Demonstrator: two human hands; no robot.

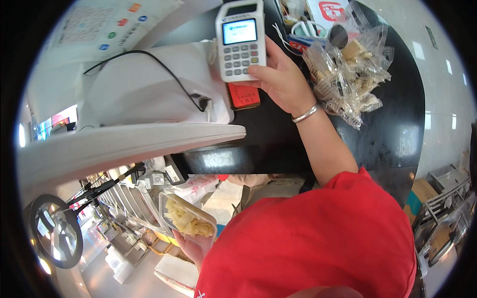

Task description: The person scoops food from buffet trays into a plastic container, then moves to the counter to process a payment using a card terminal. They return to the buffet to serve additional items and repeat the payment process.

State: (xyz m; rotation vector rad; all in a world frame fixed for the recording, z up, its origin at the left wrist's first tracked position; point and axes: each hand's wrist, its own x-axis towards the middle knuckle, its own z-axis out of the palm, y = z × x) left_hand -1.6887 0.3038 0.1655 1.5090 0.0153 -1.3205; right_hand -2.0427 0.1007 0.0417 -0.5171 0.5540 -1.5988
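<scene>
My right hand (285, 80), with a silver bangle at the wrist, grips a white card payment terminal (242, 56). Its thumb rests on the lower keys, and the small screen is lit. At lower left, my left hand (190, 247) holds a clear plastic container (209, 214) from below. Wide, flat, pale yellow pieces of food (186, 219) fill much of it. Just under the terminal, a flat red-faced item (244, 97) with dark edges lies on the black counter (275, 138).
Clear-wrapped disposable cutlery packets (350, 74) are heaped right of my right forearm. A white machine (156, 85) with a black cable (149, 54) stands at left. Below it juts a pale panel (149, 143). A round ring-shaped fixture (56, 231) is at far left.
</scene>
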